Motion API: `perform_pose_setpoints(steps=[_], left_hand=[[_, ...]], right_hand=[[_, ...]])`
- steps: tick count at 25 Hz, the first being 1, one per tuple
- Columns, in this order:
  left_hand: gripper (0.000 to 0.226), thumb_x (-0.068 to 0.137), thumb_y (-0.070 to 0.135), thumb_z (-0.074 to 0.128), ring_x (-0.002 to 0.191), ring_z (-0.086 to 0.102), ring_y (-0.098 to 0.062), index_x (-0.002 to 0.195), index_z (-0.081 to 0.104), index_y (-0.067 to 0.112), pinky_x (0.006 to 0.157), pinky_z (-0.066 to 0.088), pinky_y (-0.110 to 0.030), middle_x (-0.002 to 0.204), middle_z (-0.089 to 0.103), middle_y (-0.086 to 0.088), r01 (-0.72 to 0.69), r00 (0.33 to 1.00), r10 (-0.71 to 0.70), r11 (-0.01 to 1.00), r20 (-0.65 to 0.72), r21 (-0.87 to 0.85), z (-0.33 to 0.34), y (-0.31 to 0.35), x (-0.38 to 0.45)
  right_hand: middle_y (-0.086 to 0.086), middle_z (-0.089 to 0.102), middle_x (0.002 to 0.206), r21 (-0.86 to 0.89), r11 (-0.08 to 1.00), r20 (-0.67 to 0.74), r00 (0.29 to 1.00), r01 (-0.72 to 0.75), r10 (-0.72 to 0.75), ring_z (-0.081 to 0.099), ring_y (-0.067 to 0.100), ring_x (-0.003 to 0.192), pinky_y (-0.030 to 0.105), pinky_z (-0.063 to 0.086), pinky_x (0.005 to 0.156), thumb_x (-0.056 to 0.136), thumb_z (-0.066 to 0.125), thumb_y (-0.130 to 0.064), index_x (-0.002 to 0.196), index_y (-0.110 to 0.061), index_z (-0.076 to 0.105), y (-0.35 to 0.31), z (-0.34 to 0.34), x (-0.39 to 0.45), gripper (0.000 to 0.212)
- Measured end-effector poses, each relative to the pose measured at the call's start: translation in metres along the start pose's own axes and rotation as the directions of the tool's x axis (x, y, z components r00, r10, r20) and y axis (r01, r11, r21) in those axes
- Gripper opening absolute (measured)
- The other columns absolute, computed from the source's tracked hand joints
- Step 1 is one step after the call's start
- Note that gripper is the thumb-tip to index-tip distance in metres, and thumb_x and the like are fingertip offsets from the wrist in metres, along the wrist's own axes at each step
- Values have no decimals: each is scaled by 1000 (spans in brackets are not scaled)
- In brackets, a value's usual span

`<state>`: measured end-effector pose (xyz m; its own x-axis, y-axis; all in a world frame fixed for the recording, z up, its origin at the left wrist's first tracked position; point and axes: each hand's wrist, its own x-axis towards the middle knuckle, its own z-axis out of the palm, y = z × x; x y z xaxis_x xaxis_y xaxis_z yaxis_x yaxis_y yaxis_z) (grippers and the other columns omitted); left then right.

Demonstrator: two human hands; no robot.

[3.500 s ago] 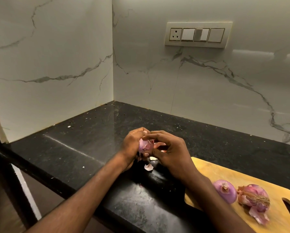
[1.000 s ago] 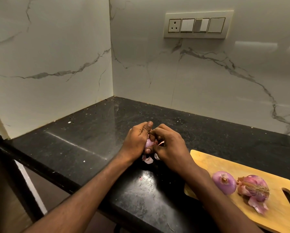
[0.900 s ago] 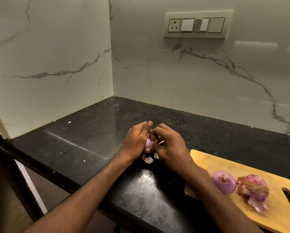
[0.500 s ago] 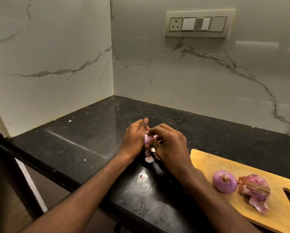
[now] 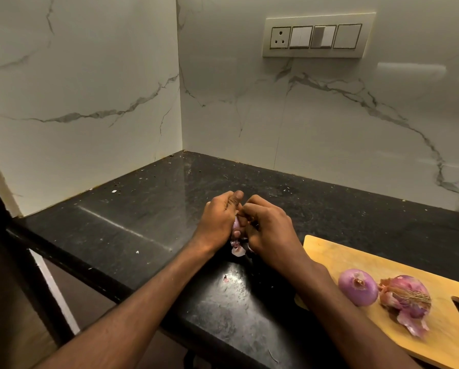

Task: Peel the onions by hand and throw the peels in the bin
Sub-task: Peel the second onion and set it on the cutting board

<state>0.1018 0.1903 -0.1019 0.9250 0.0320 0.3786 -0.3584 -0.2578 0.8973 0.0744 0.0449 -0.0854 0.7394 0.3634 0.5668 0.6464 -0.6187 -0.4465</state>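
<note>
Both hands are meeting over the black counter [image 5: 143,209], close to the middle of it. The left hand [image 5: 217,222] is cupping a small purple onion [image 5: 236,225], its fingers [image 5: 235,199] curling over the top with the thumb tip sticking up. The right hand [image 5: 269,227] is pressing in from the other side, its fingers [image 5: 252,206] bunching together and pinching at the onion's skin near the top; exactly which bit they are gripping is hidden between the two hands. Only a sliver of the onion is showing in the gap between the palms.

Just under the hands, a pale pink peel scrap [image 5: 237,251] is lying on the counter, and a smaller fleck [image 5: 225,279] is sitting nearer the front edge.

Off to the right, a wooden cutting board [image 5: 342,259] is lying on the counter. A peeled onion [image 5: 358,287] is resting on it, smooth and round, and right beside it, touching or nearly so, an unpeeled onion [image 5: 406,296] is lying with its dry roots facing up and loose skin trailing toward the board's front edge.

A switch panel [image 5: 317,35] is sitting high on the marble wall [image 5: 90,75] behind.
</note>
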Motion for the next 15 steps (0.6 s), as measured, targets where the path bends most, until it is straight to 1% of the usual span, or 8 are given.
perform_pose_setpoints(steps=[3,5,7,8,11,12,13,15], left_hand=[[45,110,43,46,44,54,-15,79,58,12,50,44,-30,61,61,-6,22,999,-23,999,-25,-39,-1,-2,2],[47,109,47,45,52,57,-14,79,60,14,55,45,-36,66,63,-5,20,998,-22,999,-56,-29,-2,-3,4],[52,109,49,42,61,59,-17,83,62,9,62,50,-45,69,63,-6,28,996,-28,1000,-80,-7,-3,-3,5],[54,110,48,41,62,60,-17,83,62,7,64,51,-44,68,63,-5,32,996,-32,999,-88,0,-4,-2,5],[54,111,44,39,58,61,-11,79,63,8,59,49,-28,63,64,-2,41,995,-38,999,-97,33,-4,1,4],[54,111,43,39,57,60,-10,78,63,8,58,47,-26,62,63,-1,41,994,-37,998,-100,37,-4,2,4],[53,111,43,39,57,59,-11,78,63,9,59,47,-28,62,63,-2,40,994,-36,999,-103,35,-4,1,4],[52,111,45,41,58,57,-17,79,62,8,61,48,-38,64,62,-6,38,995,-36,999,-95,23,-4,-2,5]], right_hand=[[-8,56,85,13,1000,-60,998,-4,5,54,13,72,39,48,62,84,73,-2,78,-18,60,1,2,-2,22],[-10,60,88,52,999,-110,994,-6,12,59,11,76,38,54,67,82,79,-2,90,-19,68,2,1,-2,21],[-12,64,93,108,994,-124,992,-6,20,64,9,78,33,57,71,82,82,-4,107,-20,75,3,-1,-1,30],[-13,66,94,130,992,-134,991,-2,20,65,7,78,31,57,71,83,82,-5,111,-20,78,5,-1,0,32],[-13,67,94,122,992,-143,990,26,-8,68,6,77,35,59,68,84,85,-13,102,-17,80,6,1,0,19],[-14,67,94,107,994,-133,991,32,-18,68,7,77,36,59,68,84,86,-17,100,-18,79,5,1,-1,18],[-14,66,96,87,996,-120,993,33,-22,68,7,77,38,59,68,83,87,-19,100,-19,77,4,2,-1,20],[-15,65,97,44,998,-106,994,34,-29,67,6,77,38,58,68,81,88,-19,103,-21,75,2,3,0,26]])
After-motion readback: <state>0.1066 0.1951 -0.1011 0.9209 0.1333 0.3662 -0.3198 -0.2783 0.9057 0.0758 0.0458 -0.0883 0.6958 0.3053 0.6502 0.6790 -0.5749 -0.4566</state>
